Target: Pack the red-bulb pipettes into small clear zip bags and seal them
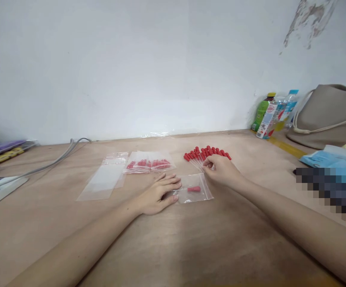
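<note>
My left hand [161, 194] lies flat, fingers spread, over the left end of a clear zip bag [201, 195] on the table. Inside that bag is a dropper with a red rubber bulb [194, 189]; its thin stem runs under my fingers. My right hand [220, 169] is at the near side of a pile of droppers [195, 153], clear stems toward me and red bulbs away. Its thumb and fingertips are pinched together beside the stems, and what is between them is hidden.
Filled zip bags with red bulbs [150, 162] lie stacked behind my left hand. Flat clear bags [101, 181] are left of them. A grey cable [62, 155] crosses the left side. Bottles [266, 115], a grey bag [331, 111] and blue packaging [325, 160] stand or lie right.
</note>
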`<control>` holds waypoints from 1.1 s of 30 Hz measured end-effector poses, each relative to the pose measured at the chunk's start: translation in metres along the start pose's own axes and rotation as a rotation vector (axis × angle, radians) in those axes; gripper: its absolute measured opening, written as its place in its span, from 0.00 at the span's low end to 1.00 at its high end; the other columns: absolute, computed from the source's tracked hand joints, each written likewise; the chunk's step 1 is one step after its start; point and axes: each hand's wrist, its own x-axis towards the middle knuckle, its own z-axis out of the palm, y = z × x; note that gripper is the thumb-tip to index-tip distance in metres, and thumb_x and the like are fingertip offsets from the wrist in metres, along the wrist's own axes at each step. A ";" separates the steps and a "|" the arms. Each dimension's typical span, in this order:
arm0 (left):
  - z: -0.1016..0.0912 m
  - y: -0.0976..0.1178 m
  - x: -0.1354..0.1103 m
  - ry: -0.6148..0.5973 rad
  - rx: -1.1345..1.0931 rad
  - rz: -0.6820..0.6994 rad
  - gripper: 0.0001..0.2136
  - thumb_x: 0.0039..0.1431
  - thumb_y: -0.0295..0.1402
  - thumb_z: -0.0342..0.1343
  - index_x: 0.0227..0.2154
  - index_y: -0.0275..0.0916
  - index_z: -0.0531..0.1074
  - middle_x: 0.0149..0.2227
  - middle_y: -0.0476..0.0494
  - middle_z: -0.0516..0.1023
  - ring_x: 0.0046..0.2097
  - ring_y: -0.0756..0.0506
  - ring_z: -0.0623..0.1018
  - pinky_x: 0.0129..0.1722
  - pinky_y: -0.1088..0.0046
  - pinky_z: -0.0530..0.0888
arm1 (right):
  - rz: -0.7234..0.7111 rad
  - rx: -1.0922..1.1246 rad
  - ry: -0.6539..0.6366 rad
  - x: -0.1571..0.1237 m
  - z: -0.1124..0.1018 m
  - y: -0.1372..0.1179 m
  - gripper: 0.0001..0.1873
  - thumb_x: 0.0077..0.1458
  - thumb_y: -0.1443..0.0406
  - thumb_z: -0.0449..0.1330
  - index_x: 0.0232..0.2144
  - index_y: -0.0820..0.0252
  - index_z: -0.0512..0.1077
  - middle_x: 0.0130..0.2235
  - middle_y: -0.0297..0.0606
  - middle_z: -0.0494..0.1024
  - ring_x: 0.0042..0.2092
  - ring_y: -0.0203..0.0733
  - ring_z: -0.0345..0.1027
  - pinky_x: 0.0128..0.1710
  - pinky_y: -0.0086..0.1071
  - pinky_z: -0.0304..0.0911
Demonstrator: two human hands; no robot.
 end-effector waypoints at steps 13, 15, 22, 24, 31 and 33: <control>0.003 -0.001 -0.002 0.131 -0.041 0.013 0.19 0.62 0.38 0.47 0.55 0.41 0.62 0.58 0.40 0.62 0.59 0.42 0.61 0.57 0.59 0.61 | 0.253 -0.492 0.046 0.091 0.035 0.001 0.22 0.54 0.55 0.49 0.37 0.65 0.75 0.46 0.53 0.69 0.50 0.54 0.55 0.47 0.47 0.46; 0.003 -0.001 -0.002 0.110 -0.069 0.034 0.19 0.61 0.38 0.48 0.55 0.41 0.62 0.57 0.40 0.63 0.58 0.43 0.63 0.57 0.61 0.62 | 0.319 -0.444 0.039 0.094 0.037 0.002 0.20 0.54 0.57 0.50 0.36 0.65 0.75 0.46 0.53 0.70 0.50 0.55 0.56 0.47 0.48 0.46; 0.005 -0.003 0.000 0.101 -0.108 0.034 0.19 0.61 0.38 0.48 0.54 0.41 0.64 0.57 0.40 0.64 0.58 0.43 0.64 0.57 0.61 0.62 | 0.256 0.194 0.371 0.079 0.015 0.017 0.16 0.52 0.54 0.52 0.32 0.61 0.70 0.34 0.42 0.74 0.39 0.45 0.66 0.41 0.40 0.58; 0.005 -0.003 0.000 0.108 -0.121 0.033 0.19 0.61 0.37 0.49 0.54 0.41 0.64 0.56 0.40 0.64 0.57 0.43 0.65 0.57 0.61 0.63 | 0.167 0.405 0.468 0.065 0.006 0.025 0.16 0.52 0.54 0.53 0.33 0.61 0.67 0.33 0.41 0.73 0.33 0.40 0.67 0.35 0.35 0.61; 0.005 -0.004 0.000 0.119 -0.113 0.039 0.18 0.61 0.37 0.49 0.54 0.41 0.64 0.56 0.40 0.65 0.57 0.43 0.65 0.56 0.61 0.63 | 0.324 0.916 0.474 0.001 -0.003 0.036 0.17 0.48 0.52 0.57 0.31 0.56 0.58 0.21 0.28 0.68 0.21 0.34 0.64 0.23 0.28 0.61; 0.005 -0.004 0.000 0.121 -0.110 0.044 0.18 0.61 0.37 0.49 0.53 0.41 0.65 0.56 0.40 0.65 0.57 0.43 0.65 0.56 0.61 0.63 | 0.431 1.022 0.448 -0.010 0.001 0.034 0.16 0.48 0.53 0.58 0.30 0.57 0.58 0.21 0.28 0.68 0.21 0.33 0.65 0.22 0.27 0.62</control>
